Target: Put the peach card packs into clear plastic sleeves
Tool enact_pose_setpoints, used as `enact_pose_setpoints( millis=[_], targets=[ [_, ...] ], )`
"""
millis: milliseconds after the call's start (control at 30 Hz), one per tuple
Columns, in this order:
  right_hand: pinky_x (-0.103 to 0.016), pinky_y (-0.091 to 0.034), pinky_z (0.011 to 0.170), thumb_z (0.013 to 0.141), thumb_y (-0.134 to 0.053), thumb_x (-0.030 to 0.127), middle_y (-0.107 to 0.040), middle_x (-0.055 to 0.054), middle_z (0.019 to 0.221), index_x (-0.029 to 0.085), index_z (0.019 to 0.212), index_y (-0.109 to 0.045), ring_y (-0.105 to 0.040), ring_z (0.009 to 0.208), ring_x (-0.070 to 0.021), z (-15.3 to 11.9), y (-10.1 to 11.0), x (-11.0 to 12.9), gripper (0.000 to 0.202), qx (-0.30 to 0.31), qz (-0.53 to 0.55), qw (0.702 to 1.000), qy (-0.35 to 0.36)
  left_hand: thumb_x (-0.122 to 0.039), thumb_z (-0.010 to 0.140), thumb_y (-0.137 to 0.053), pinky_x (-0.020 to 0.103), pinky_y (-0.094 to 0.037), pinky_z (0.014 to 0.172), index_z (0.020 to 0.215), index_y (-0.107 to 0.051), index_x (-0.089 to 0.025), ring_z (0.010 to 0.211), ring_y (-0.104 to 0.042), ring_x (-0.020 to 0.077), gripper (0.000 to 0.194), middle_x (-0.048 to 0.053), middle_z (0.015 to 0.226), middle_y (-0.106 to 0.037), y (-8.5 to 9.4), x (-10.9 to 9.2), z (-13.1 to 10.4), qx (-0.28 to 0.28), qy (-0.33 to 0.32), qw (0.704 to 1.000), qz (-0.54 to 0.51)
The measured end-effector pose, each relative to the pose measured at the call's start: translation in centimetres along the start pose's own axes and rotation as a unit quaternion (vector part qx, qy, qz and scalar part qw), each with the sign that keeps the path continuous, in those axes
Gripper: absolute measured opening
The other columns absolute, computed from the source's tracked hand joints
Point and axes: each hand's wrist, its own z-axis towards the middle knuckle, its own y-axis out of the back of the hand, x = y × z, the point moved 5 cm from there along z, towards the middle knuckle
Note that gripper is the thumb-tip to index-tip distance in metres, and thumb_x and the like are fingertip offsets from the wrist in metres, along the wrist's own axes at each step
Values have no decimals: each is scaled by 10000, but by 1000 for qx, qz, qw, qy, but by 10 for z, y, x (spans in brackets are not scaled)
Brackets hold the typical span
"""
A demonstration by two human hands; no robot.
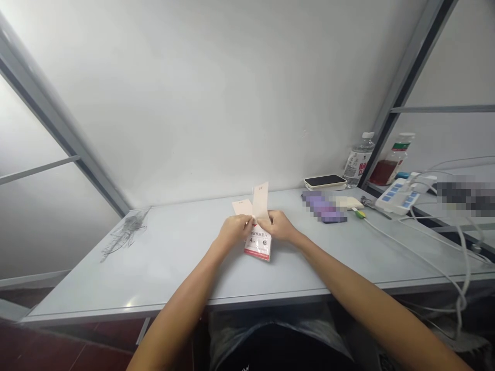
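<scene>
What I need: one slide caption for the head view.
Left hand and right hand hold a red-and-white packet, pale flaps rising above it, at a grey desk.

One left hand (234,229), one right hand (283,225): two in all. One packet (257,246), two pale flaps (260,200) (242,207). One phone (325,181), one white block (351,203), one power strip (398,195), two bottles (356,166) (386,167). Two blurred items (323,207) (469,198). One desk (181,247), one dark patch (133,224). White cables (468,260): at least three, too tangled to count exactly.
</scene>
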Motion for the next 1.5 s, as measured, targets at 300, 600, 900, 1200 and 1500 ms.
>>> enact_pose_setpoints(
  millis=[300,600,900,1200,1500],
  targets=[
    [-221,-365,488,746,-492,341,-548,-8,593,162,610,-506,-491,549,-127,0,-8,-1,225,-19,17,999,29,-327,856,-335,260,-262,531,581,-549,-191,522,-446,123,373,31,597,-589,-3,-1,0,-65,85,994,-27],
    [-230,-382,532,790,-454,328,-584,-25,640,166,628,-528,-519,576,-134,-5,-15,6,241,-59,-42,995,63,-320,852,-332,277,-288,562,527,-515,-187,480,-436,123,395,29,536,-565,-3,1,1,-112,122,985,-41],
    [-283,-466,586,729,-579,392,-688,-101,799,126,768,-635,-630,710,-220,5,-9,-3,275,-76,125,988,-43,-432,855,-381,236,-417,591,799,-611,-180,645,-580,126,345,32,769,-660,10,16,4,-159,146,949,-228],
    [-335,-496,704,675,-682,438,-704,-125,893,97,906,-671,-654,791,-243,6,-8,-5,412,8,312,946,-92,-311,792,-519,231,-475,574,1019,-496,-194,686,-606,115,256,55,965,-611,12,30,4,-178,153,907,-349],
    [-301,-501,613,696,-634,543,-704,-99,787,120,801,-677,-655,704,-219,7,-7,-10,438,-31,282,951,-122,-194,752,-512,268,-474,706,904,-552,-190,957,-567,162,157,67,1168,-551,17,23,5,-192,81,919,-336]
  ],
)
